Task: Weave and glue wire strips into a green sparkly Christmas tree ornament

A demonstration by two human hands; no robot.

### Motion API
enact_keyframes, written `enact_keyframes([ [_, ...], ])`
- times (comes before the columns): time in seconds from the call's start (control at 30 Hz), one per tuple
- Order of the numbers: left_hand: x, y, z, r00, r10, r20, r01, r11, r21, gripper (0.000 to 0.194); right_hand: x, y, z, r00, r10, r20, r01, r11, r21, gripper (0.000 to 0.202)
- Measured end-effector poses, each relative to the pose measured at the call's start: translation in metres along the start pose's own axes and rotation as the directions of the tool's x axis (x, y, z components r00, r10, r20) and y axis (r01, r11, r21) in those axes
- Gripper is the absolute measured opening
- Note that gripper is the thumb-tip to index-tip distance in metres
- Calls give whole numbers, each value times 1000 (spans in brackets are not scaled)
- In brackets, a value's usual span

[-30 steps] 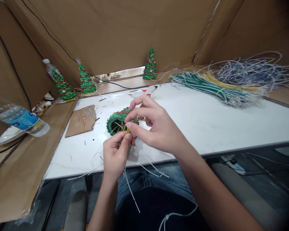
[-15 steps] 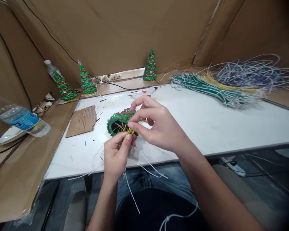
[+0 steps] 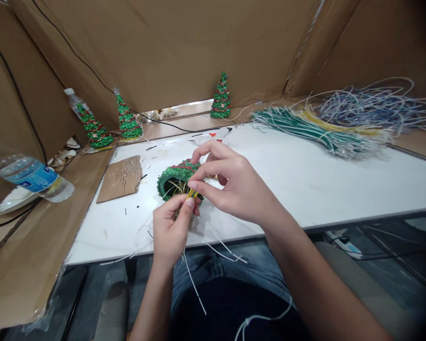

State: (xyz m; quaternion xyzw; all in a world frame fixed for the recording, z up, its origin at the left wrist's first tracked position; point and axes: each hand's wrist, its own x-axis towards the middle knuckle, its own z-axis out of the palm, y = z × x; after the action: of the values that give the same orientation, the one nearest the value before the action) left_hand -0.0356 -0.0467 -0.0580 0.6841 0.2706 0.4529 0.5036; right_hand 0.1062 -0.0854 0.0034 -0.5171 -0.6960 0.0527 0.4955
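Observation:
A small green Christmas tree (image 3: 170,174) with red trim lies on its side, its hollow base facing me and thin wires showing inside. Just in front of that base, my left hand (image 3: 172,225) pinches a bundle of yellow and green wires (image 3: 192,193) between thumb and fingers. My right hand (image 3: 230,182) grips the same bundle at its upper end with thumb and forefinger, its other fingers curled above. Loose white wires (image 3: 222,244) trail below the hands past the table edge. My right fingers partly hide the tree.
On the white table (image 3: 291,184) lie a cardboard piece (image 3: 119,180) and a glue gun (image 3: 213,136). Three decorated trees stand behind, one at the back centre (image 3: 220,97). Bundled green wires (image 3: 301,128) lie back right. A water bottle (image 3: 35,177) leans at left.

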Motion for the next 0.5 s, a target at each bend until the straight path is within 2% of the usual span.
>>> enact_keyframes([
  [0.33, 0, 1, 0, 1000, 2, -3, -2, 1000, -18, 27, 1, 3, -1, 999, 54, 3, -54, 996, 75, 8],
  [0.5, 0, 2, -1, 1000, 0, -6, 0, 1000, -24, 29, 6, 2, -14, 999, 49, 6, -50, 997, 61, 11],
])
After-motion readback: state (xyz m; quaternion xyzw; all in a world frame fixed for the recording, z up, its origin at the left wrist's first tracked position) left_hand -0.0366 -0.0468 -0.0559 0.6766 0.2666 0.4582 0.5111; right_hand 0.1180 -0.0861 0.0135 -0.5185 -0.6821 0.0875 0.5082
